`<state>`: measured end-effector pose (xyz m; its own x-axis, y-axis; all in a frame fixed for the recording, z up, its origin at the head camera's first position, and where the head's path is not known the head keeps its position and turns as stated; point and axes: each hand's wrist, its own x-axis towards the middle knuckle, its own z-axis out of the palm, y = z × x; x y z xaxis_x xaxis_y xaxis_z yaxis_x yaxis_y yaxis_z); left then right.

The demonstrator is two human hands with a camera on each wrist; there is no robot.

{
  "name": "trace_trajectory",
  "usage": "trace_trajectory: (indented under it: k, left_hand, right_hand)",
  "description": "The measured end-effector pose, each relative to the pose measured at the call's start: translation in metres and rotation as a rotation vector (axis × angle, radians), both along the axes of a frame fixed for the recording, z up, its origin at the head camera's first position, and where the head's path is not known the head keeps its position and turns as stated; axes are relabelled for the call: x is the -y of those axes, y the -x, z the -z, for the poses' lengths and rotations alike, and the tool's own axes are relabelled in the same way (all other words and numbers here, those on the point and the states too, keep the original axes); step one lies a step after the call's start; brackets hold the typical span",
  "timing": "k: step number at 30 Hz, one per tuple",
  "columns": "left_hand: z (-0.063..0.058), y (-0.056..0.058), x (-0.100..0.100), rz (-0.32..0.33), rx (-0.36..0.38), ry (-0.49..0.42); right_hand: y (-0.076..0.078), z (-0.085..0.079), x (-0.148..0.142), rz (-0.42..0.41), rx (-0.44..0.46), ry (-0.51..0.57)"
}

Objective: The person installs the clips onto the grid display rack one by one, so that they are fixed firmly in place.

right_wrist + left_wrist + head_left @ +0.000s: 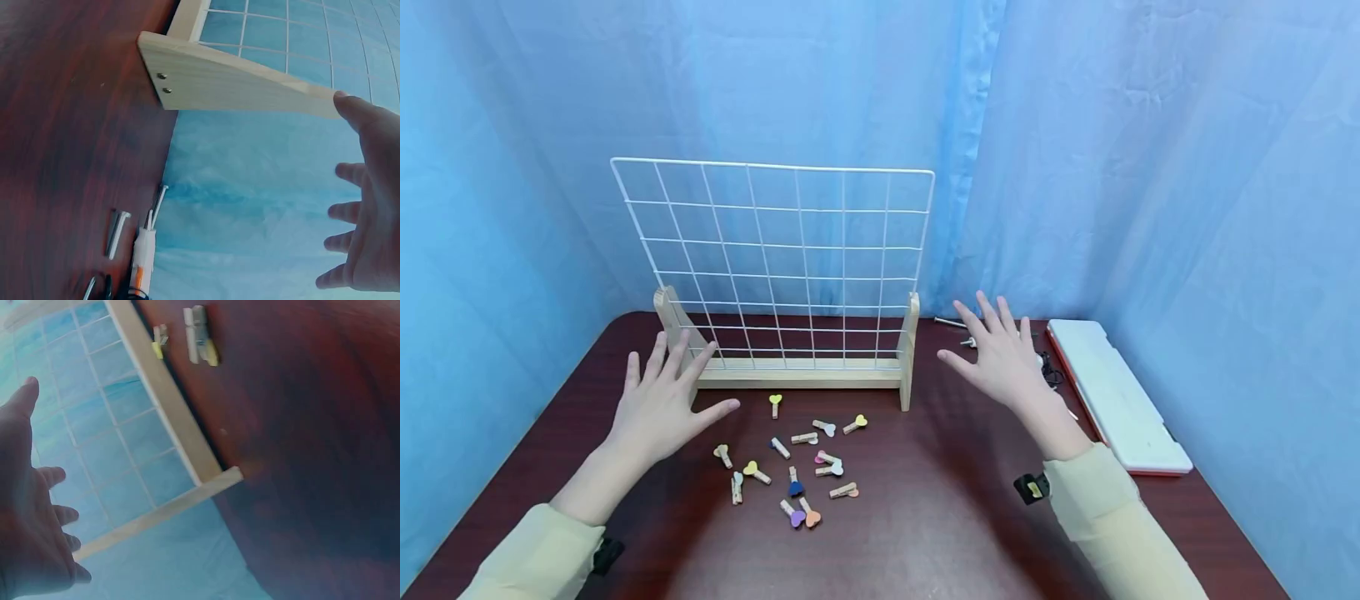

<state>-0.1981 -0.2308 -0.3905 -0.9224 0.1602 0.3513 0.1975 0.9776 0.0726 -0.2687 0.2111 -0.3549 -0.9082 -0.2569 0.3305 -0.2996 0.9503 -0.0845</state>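
Note:
My left hand (658, 408) hovers with its fingers spread, in front of the left end of a white wire grid rack (797, 207) on a wooden base (797, 380). To the right of the rack my right hand (1003, 362) is held up with spread fingers. Both hands hold nothing. Several small wooden clothespins with heart tops lie scattered on the table before the rack, among them a yellow one (776, 404), an orange one (810, 512) and a purple one (792, 515). In the right wrist view, a wooden side support (244, 81) rises beside the thumb.
A white case with a red edge (1116, 400) lies on the dark table (947, 533) at the right. Partly behind the right hand are a black cable (1051, 371) and small metal parts, including a bolt-like piece (117, 234). Blue curtains (1075, 167) surround the table.

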Motion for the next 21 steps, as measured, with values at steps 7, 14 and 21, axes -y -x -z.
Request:
trace_trajectory:
  k: [7, 14, 21]
  left_hand:
    - [0.019, -0.005, 0.009, 0.154, 0.067, -0.027]
    - [0.045, -0.004, 0.019, 0.318, 0.221, -0.114]
    - [0.059, -0.002, 0.033, 0.448, 0.362, -0.173]
  right_hand:
    - [0.015, -0.001, 0.022, -0.094, -0.006, 0.182]
    - [0.029, 0.010, 0.044, -0.211, 0.112, 0.431]
    - [0.032, 0.022, 0.058, -0.330, 0.272, 0.766]
